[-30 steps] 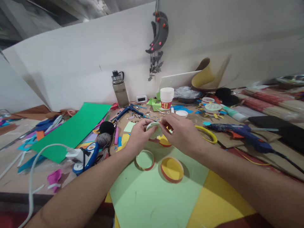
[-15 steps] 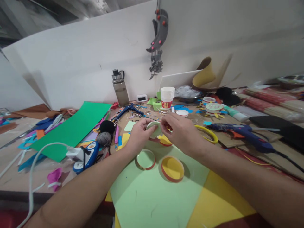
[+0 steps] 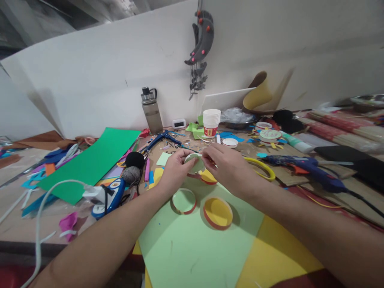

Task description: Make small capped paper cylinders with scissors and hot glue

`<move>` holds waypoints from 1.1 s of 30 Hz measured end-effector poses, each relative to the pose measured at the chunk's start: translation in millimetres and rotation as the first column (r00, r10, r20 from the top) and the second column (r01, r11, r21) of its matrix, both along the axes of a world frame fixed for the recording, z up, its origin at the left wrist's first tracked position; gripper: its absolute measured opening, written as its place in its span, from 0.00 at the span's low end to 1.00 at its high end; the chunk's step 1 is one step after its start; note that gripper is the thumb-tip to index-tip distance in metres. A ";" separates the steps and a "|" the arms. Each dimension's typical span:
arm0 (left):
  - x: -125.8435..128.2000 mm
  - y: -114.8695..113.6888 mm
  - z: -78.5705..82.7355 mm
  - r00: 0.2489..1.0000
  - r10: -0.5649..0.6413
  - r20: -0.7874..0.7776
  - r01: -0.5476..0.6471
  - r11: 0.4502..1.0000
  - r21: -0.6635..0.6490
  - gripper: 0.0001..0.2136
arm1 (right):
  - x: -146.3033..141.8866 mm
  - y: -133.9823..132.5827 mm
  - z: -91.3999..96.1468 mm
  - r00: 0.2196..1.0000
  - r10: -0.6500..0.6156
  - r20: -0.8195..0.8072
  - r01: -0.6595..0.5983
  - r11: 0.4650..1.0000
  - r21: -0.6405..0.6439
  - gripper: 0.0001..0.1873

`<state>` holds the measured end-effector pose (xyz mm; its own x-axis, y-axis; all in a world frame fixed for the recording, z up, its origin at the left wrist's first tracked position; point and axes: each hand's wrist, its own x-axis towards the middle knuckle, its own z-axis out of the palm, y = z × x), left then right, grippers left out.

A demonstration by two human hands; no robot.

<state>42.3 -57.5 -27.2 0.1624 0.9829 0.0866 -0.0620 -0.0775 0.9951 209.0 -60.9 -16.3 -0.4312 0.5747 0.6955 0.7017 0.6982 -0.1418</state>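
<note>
My left hand (image 3: 177, 167) is closed on a small round pale green disc (image 3: 196, 164) with a light rim, its thumb across the face. At the disc's right edge, the fingers of my right hand (image 3: 220, 160) are pinched together. What lies between those fingertips is hidden, and I cannot tell if they touch the disc. Below both hands, a shallow ring with a red rim (image 3: 194, 207) and a yellow-lined one (image 3: 218, 213) rest on light green paper (image 3: 204, 244). Another yellow piece (image 3: 207, 177) with a red edge is partly covered behind my right hand.
At right lie a blue glue gun (image 3: 312, 168) and yellow tape roll (image 3: 271, 173). Stacked paper cups (image 3: 211, 123) and a water bottle (image 3: 152, 114) stand at the back. Left are green sheet (image 3: 99, 164), blue power strip (image 3: 109, 196) and white cable (image 3: 39, 224).
My right hand has shifted slightly left, its fingertips closer to the disc. My left hand keeps its hold, and the rings on the paper have not moved.
</note>
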 end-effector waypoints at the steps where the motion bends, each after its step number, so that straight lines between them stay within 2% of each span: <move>1: 0.1 -0.1 0.6 1.000 0.000 -0.002 0.000 1.000 0.005 0.14 | -0.1 0.1 0.0 1.000 0.000 -0.005 0.000 1.000 -0.003 0.10; 8: -1.1 -0.1 0.3 1.000 -0.010 -0.023 0.011 0.999 0.046 0.14 | 0.5 -0.5 0.9 1.000 -0.001 -0.015 0.000 1.000 -0.018 0.10; 16: -1.2 0.1 -2.7 0.999 -0.020 -0.028 0.021 0.999 0.041 0.15 | 0.4 -1.6 0.5 0.997 -0.068 -0.022 0.068 0.998 -0.015 0.08; 23: 0.5 -3.2 1.1 0.997 -0.021 -0.071 0.026 0.998 0.060 0.14 | 0.0 -1.8 -1.9 0.996 -0.089 -0.011 0.089 0.996 0.017 0.07; 33: 0.5 -1.3 0.8 0.999 -0.008 -0.044 0.011 0.998 0.062 0.14 | 0.1 -2.2 -3.4 0.992 -0.103 -0.069 0.098 0.993 -0.071 0.01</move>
